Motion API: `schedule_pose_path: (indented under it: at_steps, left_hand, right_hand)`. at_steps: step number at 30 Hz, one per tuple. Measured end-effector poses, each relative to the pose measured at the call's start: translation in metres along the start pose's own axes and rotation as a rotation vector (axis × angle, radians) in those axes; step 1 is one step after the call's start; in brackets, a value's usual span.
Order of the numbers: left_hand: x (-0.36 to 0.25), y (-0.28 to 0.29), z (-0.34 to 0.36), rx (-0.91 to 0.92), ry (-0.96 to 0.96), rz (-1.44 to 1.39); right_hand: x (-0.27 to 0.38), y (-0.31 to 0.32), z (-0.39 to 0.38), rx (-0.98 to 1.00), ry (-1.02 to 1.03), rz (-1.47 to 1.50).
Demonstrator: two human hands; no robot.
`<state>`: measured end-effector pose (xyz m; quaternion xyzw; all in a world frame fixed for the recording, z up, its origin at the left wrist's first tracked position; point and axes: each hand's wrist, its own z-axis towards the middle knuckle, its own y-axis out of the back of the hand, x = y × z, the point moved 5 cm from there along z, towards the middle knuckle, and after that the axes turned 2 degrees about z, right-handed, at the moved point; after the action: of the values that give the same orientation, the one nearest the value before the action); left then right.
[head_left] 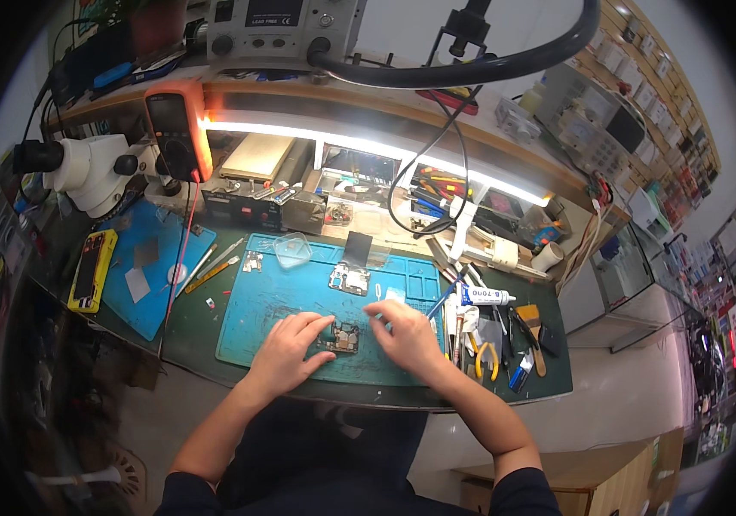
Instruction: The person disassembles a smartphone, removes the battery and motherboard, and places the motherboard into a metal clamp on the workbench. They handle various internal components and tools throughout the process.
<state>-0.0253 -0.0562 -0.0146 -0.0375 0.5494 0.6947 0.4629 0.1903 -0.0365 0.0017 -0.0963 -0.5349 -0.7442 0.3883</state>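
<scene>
A small dark phone circuit board (346,337) with metal shields lies on the blue work mat (256,340). My left hand (286,351) holds it at its left side, thumb and forefinger at its edges. To the right of the board, my right hand (409,340) hovers with bent fingers. Its thumb and forefinger tips come close together; whatever is between them is too small to make out. Beyond the hands, a second, silvery board (350,278) lies on the mat, with a dark flat piece (357,249) behind it.
A clear plastic box (292,250) and small metal parts (253,261) sit at the mat's far left. Tweezers, yellow-handled pliers (487,361), a brush (529,318) and a white glue tube (486,296) crowd the right. A microscope (93,172), orange multimeter (179,133) and yellow device (91,271) stand left.
</scene>
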Motion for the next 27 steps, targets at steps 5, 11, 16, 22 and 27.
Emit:
schedule_pose_path:
  at_steps: [5,11,16,22,27]
  left_hand:
    - [0.003,0.001,-0.001,-0.056,0.045,0.015]
    - [0.005,0.003,0.000,-0.046,0.046,-0.021]
    - [0.002,0.006,-0.002,-0.043,0.015,-0.003]
    - [0.011,0.004,-0.007,-0.018,0.001,-0.094]
    - [0.013,0.005,-0.005,-0.022,-0.021,-0.097]
  right_hand:
    - [-0.019,0.005,0.044,-0.021,0.097,-0.268]
    - [-0.028,-0.020,0.063,0.114,0.125,-0.385]
    - [-0.021,-0.023,0.065,0.096,0.330,-0.387]
    - [-0.008,-0.023,0.053,0.134,0.710,-0.682]
    - [0.010,-0.006,0.046,-0.044,0.683,-0.756]
